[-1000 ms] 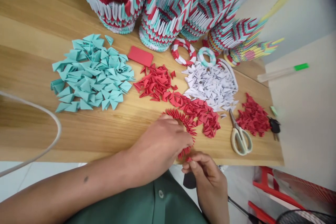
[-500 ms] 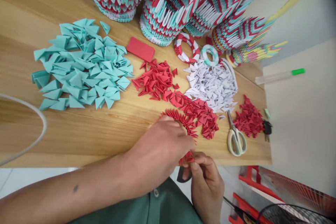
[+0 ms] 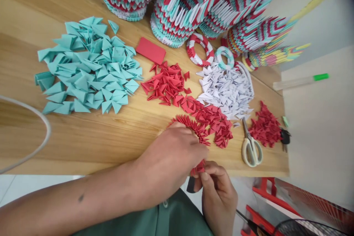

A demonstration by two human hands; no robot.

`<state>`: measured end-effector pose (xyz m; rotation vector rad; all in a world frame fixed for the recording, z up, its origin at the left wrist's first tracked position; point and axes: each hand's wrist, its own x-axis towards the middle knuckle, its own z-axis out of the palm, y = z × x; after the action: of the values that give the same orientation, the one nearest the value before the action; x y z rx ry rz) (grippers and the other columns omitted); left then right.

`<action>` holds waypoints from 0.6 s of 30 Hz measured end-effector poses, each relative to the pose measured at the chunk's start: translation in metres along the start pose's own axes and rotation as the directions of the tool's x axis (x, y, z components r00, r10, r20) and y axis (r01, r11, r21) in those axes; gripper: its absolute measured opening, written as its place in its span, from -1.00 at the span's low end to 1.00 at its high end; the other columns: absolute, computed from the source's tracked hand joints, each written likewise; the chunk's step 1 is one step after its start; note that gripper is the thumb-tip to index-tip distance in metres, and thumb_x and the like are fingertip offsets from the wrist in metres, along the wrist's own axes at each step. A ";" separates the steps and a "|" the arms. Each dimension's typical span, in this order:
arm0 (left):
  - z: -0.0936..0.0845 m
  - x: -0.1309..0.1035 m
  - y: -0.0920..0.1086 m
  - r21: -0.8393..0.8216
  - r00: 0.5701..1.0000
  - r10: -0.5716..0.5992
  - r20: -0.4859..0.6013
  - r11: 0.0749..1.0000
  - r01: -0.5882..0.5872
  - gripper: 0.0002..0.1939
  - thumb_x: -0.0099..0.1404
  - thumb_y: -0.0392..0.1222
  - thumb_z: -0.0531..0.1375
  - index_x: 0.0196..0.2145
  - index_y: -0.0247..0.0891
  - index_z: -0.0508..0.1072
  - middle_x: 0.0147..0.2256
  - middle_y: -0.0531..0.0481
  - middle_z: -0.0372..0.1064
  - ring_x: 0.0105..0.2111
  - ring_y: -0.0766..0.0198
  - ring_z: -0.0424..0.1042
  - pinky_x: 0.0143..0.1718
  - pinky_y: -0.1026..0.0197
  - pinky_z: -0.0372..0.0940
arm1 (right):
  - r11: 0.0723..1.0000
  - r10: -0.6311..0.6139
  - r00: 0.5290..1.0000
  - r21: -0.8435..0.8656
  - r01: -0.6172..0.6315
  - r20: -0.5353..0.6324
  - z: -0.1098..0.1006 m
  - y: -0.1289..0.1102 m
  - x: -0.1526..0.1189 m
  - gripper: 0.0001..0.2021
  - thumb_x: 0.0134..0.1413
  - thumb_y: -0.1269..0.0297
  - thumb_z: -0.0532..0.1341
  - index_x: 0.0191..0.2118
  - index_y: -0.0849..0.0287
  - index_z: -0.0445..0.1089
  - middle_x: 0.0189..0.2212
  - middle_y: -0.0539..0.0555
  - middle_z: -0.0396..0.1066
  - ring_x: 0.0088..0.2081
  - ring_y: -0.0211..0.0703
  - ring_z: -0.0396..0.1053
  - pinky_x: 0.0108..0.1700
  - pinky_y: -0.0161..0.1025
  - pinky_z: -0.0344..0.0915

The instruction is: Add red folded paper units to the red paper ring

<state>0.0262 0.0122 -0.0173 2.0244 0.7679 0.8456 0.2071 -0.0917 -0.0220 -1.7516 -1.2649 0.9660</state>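
While the left hand point(image 3: 177, 155) grasps the red paper ring point(image 3: 195, 129) from above, the right hand point(image 3: 218, 193) pinches its 5 o'clock side between thumb and fingers. The left fingertips are hidden; whether a separate piece lies between the right fingertips cannot be told. The ring is located at the near edge of the bench point(image 3: 96, 143), partly covered by the left hand; its exposed arc runs from 11 o'clock to 3 o'clock, folded points outward.

Positions below are taken from the ring. A long red pile point(image 3: 190, 105) lies just beside it, from 11 to 2 o'clock. A white pile point(image 3: 226, 90) lies at 1 o'clock, and a teal pile point(image 3: 91, 70) lies well apart at 10 o'clock. The scissors point(image 3: 251, 151) lie at 3 o'clock, blades toward 12. A red card point(image 3: 151, 51) lies flat at 11 o'clock; a red-and-white ring point(image 3: 190, 49) lies at 12. Behind these, paper baskets point(image 3: 177, 25) stand in a row from 11 to 2 o'clock.
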 end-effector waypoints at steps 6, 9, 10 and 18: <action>-0.005 0.000 0.003 0.013 1.000 -0.029 0.008 0.999 0.029 -0.74 0.33 -0.30 0.21 -0.53 -0.30 0.36 -0.53 0.09 0.29 -0.46 0.29 0.23 -0.34 0.16 0.08 | 0.992 -0.055 0.998 -0.117 0.054 -0.005 0.001 -0.005 0.000 -0.88 0.21 0.26 0.25 -0.35 0.13 0.36 -0.47 -0.08 0.41 -0.66 -0.41 0.26 -0.61 -0.41 0.28; -0.005 -0.001 0.003 0.018 1.000 -0.028 -0.015 0.999 0.028 -0.72 0.37 -0.30 0.17 -0.53 -0.30 0.35 -0.54 0.09 0.27 -0.46 0.30 0.22 -0.34 0.16 0.08 | 0.963 -0.130 0.991 -0.233 0.132 0.026 0.000 -0.003 -0.001 -0.92 0.20 0.28 0.25 -0.32 0.12 0.37 -0.49 -0.06 0.40 -0.65 -0.39 0.25 -0.63 -0.41 0.25; -0.004 -0.001 0.003 0.020 0.999 -0.027 -0.017 0.999 0.027 -0.72 0.37 -0.30 0.16 -0.53 -0.30 0.35 -0.54 0.09 0.27 -0.46 0.30 0.22 -0.34 0.16 0.08 | 0.945 -0.165 0.986 -0.279 0.168 0.034 -0.001 -0.002 -0.001 -0.93 0.19 0.29 0.25 -0.32 0.12 0.37 -0.50 -0.06 0.39 -0.64 -0.37 0.26 -0.63 -0.41 0.25; -0.001 -0.001 0.002 0.059 1.000 -0.017 -0.009 0.998 0.017 -0.72 0.37 -0.33 0.14 -0.53 -0.28 0.35 -0.53 0.09 0.27 -0.45 0.28 0.22 -0.34 0.16 0.10 | 0.817 -0.379 0.920 -0.432 0.381 0.095 0.001 -0.002 0.005 -0.93 0.17 0.39 0.22 -0.32 0.07 0.37 -0.50 -0.06 0.44 -0.61 -0.35 0.35 -0.56 -0.40 0.27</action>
<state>0.0251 0.0109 -0.0152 2.0639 0.8227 0.8316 0.2065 -0.0860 -0.0210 -1.7158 -1.8654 0.4670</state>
